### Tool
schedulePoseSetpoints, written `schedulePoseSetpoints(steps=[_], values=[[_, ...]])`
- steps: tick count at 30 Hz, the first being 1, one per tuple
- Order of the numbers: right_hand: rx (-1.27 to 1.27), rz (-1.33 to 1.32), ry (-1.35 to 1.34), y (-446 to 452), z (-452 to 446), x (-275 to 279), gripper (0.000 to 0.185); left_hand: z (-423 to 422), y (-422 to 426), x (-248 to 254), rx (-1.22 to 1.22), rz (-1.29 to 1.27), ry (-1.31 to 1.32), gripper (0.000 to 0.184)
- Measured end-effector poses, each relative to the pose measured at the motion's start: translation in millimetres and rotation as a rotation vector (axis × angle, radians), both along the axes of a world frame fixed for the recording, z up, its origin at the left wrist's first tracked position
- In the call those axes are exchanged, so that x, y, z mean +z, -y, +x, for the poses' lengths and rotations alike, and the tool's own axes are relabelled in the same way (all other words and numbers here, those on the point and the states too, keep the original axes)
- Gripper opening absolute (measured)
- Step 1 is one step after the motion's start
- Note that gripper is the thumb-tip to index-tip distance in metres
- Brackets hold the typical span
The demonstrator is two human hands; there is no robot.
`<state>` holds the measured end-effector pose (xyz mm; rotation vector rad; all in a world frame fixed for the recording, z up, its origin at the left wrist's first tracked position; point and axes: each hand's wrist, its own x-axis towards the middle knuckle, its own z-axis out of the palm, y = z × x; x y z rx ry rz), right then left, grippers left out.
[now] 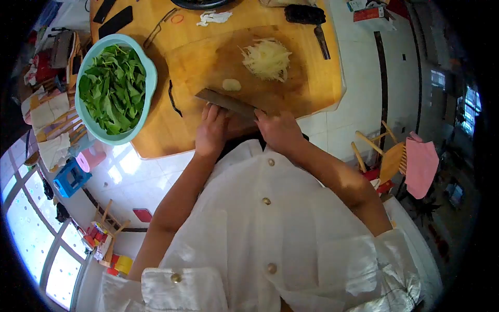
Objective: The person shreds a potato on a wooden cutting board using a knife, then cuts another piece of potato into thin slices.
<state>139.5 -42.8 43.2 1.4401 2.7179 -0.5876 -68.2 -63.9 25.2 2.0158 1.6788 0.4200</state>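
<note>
My right hand [278, 130] is closed on the handle end of a wide dark knife [228, 102], near the front edge of a wooden cutting board [195, 67]. The blade points left and lies in front of my left hand [212, 127], whose fingers are bent and pressed together at the blade; anything under them is hidden. A pale flat slice [232, 85] lies on the board just beyond the blade. Farther back on the board is a pile of thin pale shreds [266, 59].
A light blue basin [152, 78] of green leaves [113, 88] stands at the table's left. Toward the back are a black bundle [304, 14], a peeler-like tool [322, 42], white crumpled cloth [214, 18] and a dark bowl. A wooden chair [391, 164] stands at the right.
</note>
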Motion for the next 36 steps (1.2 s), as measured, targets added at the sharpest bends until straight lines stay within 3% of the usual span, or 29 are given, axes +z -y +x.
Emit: schedulePoseSetpoints(steps=[5,9,11,15,17,21,23,24,26,30,32,36], values=[[-0.009,-0.017,0.003,6.8,10.4,53.0,0.02,0.5,1.1,-5.9,0.022,-0.059,0.02,0.036],[0.0,0.066,-0.119,6.7,6.5,29.8,0.021,-2.2,3.1,-7.2,0.039,-0.032,0.057,0.035],[-0.002,-0.036,0.097,3.8,-6.1,1.9,0.023,-3.8,1.2,-9.0,-0.025,0.008,-0.003,0.033],[0.0,0.0,-0.02,6.0,0.1,30.7,0.023,-3.4,1.9,-3.8,0.028,-0.149,0.034,0.033],[-0.03,-0.128,0.047,12.3,7.9,53.2,0.021,-3.5,5.6,-9.4,0.009,-0.004,0.056,0.033],[-0.03,0.042,-0.042,7.1,-5.3,9.9,0.015,-4.0,1.0,-6.7,0.025,0.025,0.085,0.033],[-0.071,-0.189,0.055,-0.4,-15.9,10.3,0.014,-5.7,-0.8,-6.0,-0.002,0.016,0.082,0.034],[-0.071,-0.183,0.055,-2.2,-14.2,17.4,0.014,-6.3,-0.5,-9.0,-0.002,0.022,0.082,0.034],[-0.057,0.096,-0.188,2.9,-4.1,36.8,0.016,-5.1,7.7,-16.5,0.022,-0.076,0.042,0.036],[-0.003,0.072,-0.055,9.4,0.0,25.9,0.018,-5.0,3.6,-11.0,0.032,-0.017,0.103,0.035],[-0.075,-0.093,0.044,2.9,-15.4,5.7,0.017,-7.1,0.1,-11.6,0.004,0.081,0.097,0.019],[-0.071,-0.038,-0.124,1.6,-9.7,33.3,0.022,-4.2,1.9,-6.4,0.036,0.036,0.112,0.033]])
